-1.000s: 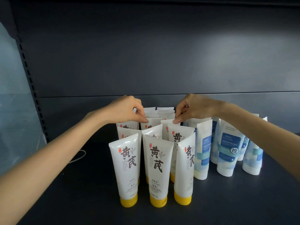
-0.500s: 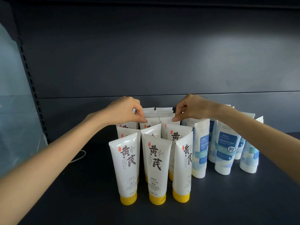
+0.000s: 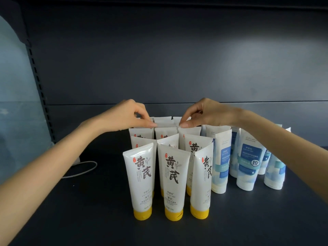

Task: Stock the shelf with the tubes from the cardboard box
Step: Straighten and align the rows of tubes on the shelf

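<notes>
Several white tubes with yellow caps (image 3: 171, 181) stand cap-down in rows on the dark shelf (image 3: 88, 210). My left hand (image 3: 127, 116) reaches over the back rows with curled fingers, and its thumb and fingertips pinch the flat top edge of a white tube at the back left (image 3: 141, 133). My right hand (image 3: 204, 114) does the same on a white tube at the back right (image 3: 190, 131). The hands hide the back row's tops in part. No cardboard box is in view.
Several blue-and-white tubes (image 3: 248, 162) stand right beside the white group. A white cable (image 3: 83, 167) lies on the shelf at the left. A slotted upright (image 3: 37, 86) and a translucent panel (image 3: 16, 103) bound the left side. The dark back wall (image 3: 177, 59) rises behind.
Both hands stay at the tube tops in the back rows. My right fingertips have shifted slightly left, toward my left hand. The view has shifted a little.
</notes>
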Demonstrator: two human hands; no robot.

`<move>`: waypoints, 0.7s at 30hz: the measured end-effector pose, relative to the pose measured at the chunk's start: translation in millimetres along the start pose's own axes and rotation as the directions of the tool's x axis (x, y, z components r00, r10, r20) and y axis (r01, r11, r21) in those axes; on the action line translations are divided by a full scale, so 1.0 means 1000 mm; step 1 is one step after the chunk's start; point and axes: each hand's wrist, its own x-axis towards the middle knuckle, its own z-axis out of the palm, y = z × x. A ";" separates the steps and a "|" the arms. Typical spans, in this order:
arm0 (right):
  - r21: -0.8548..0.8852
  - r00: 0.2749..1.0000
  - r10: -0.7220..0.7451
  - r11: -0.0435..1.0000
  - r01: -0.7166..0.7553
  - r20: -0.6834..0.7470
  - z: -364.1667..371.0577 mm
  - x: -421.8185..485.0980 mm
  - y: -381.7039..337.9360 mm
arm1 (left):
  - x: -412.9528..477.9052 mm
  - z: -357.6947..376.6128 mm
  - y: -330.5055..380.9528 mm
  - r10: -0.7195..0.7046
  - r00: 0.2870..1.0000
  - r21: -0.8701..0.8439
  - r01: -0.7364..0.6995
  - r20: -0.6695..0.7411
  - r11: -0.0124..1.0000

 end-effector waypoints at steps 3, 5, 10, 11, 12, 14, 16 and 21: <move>0.018 0.995 -0.024 1.000 0.022 0.098 0.003 -0.001 -0.011 | -0.015 -0.009 -0.007 -0.014 0.995 -0.092 0.023 0.096 0.995; -0.008 0.989 -0.048 0.999 0.050 0.136 0.009 0.000 -0.015 | -0.025 -0.011 -0.012 -0.019 0.991 -0.127 0.036 0.134 0.991; -0.063 0.990 -0.063 0.995 0.072 0.128 0.022 0.008 -0.019 | -0.038 -0.010 -0.012 -0.028 0.991 -0.134 0.046 0.129 0.990; -0.072 0.991 -0.069 0.994 0.078 0.117 0.023 0.009 -0.019 | -0.040 -0.010 -0.012 -0.031 0.993 -0.130 0.046 0.113 0.990; -0.076 0.992 -0.067 0.994 0.076 0.105 0.024 0.010 -0.020 | -0.042 -0.010 -0.011 -0.035 0.995 -0.125 0.047 0.097 0.991; -0.066 0.993 -0.075 0.995 0.081 0.091 0.024 0.010 -0.020 | -0.044 -0.010 -0.009 -0.046 0.997 -0.109 0.053 0.062 0.993; -0.063 0.992 -0.091 0.993 0.096 0.083 0.026 0.010 -0.020 | -0.045 -0.009 -0.009 -0.056 0.998 -0.077 0.057 0.022 0.995; -0.073 0.995 -0.076 0.994 0.081 0.067 0.027 0.013 -0.019 | -0.044 -0.007 -0.012 -0.065 0.996 -0.004 0.065 -0.058 0.998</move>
